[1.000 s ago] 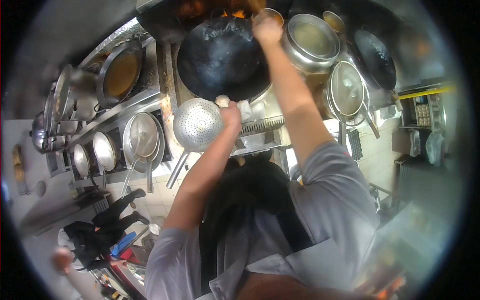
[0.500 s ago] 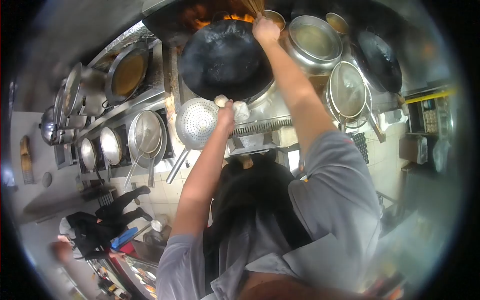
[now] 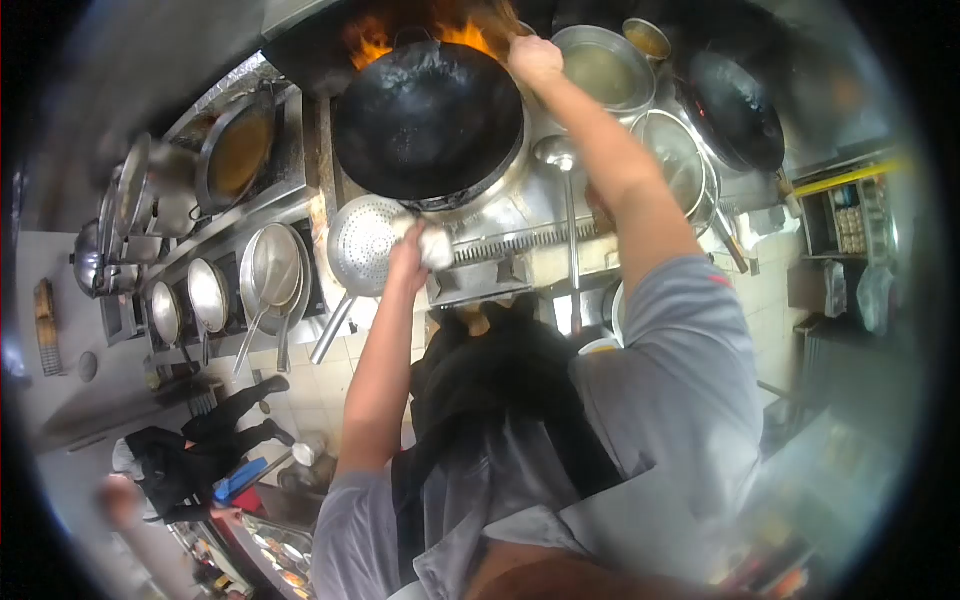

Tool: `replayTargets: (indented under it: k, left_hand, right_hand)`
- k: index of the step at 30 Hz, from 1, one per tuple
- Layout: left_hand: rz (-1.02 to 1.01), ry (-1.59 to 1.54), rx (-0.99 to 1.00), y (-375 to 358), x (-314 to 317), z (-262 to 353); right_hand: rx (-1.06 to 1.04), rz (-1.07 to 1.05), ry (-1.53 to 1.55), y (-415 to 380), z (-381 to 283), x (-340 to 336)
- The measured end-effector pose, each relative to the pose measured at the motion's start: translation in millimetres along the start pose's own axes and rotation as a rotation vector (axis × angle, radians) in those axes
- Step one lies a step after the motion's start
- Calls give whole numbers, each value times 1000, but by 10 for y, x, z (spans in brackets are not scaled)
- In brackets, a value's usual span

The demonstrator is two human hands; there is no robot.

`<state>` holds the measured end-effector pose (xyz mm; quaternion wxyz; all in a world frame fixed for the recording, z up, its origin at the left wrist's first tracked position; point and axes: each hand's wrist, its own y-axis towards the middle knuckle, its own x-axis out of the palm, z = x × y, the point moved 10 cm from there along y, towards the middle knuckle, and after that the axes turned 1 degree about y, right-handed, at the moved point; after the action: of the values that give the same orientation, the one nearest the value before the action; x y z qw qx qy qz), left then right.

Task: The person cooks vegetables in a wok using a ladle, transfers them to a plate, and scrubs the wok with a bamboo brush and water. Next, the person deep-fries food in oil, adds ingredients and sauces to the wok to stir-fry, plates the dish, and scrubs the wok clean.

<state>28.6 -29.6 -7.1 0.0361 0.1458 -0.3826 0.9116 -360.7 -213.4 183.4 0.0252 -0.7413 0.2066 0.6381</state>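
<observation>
A dark, bare wok (image 3: 430, 125) sits on the burner, with flames (image 3: 465, 38) rising behind its far rim. My right hand (image 3: 537, 60) is stretched past the wok's far right side, closed around a bamboo wok brush (image 3: 508, 18) that is blurred and partly cut off by the top edge. Below the wok's near rim, my left hand (image 3: 407, 260) is closed on a bunched white cloth (image 3: 437, 248). Just left of that hand lies a perforated strainer (image 3: 368, 245), its handle pointing toward me.
A ladle (image 3: 570, 220) lies right of the wok. Beyond it stand a pot of liquid (image 3: 605, 72), a mesh strainer (image 3: 672, 150) and a second wok (image 3: 735, 110). Several pans and strainers (image 3: 208, 295) line the left side. A co-worker (image 3: 180, 465) stands at lower left.
The cloth and my left hand have come away from the wok's near rim, toward me. The flames have grown, and smoke over the wok has thinned. The ladle has come into view.
</observation>
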Motion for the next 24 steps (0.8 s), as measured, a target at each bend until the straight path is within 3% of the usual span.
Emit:
replayTargets:
  k: [1,3,5,7,8,9,10,12,13,14,15,16,17,19,21,24]
  left_hand:
    - [-12,-11,-18,-131,-56,-63]
    - [12,-22,57,-415,-183,-154]
    - [-38,-18,3,-609,-300,-365]
    - [-30,-56,-2,-701,-527,-581]
    - [-18,-47,-3,-806,-631,-642]
    - [-11,-34,-4,-891,-720,-670]
    - [16,-67,9,-994,-844,-696]
    - [32,-108,29,-1055,-992,-670]
    - [47,-116,32,-1098,-1105,-670]
    - [68,-114,19,-1206,-1293,-725]
    - [75,-110,14,-1261,-1420,-751]
    - [14,-132,57,-1235,-1440,-722]
    - [34,-51,30,-1221,-1559,-741]
    - [39,-6,7,-1224,-1581,-687]
    - [-25,19,-9,-1155,-1525,-649]
    - [-125,107,-20,-999,-1432,-565]
  right_hand:
    - [-8,251,51,35,-135,-331]
    - [157,166,202,3,-314,-405]
    - [203,97,192,-43,-545,273]
    - [102,-270,144,-422,-1012,1041]
    - [-86,-446,196,-701,-1398,1356]
    - [-169,-782,548,-1228,-1828,1078]
    - [-178,-910,555,-1579,-1976,806]
    - [-227,-1089,642,-1735,-1957,827]
    - [-258,-1153,730,-1689,-1663,983]
    - [-168,-1182,589,-1499,-1213,1034]
    - [-145,-1098,296,-1151,-708,1088]
    - [-524,-609,-164,-503,-362,1308]
    - [78,-310,-22,-488,-5,43]
    - [224,117,113,-253,237,-333]
    - [322,335,265,-632,285,-963]
    - [402,360,322,-1452,289,-1061]
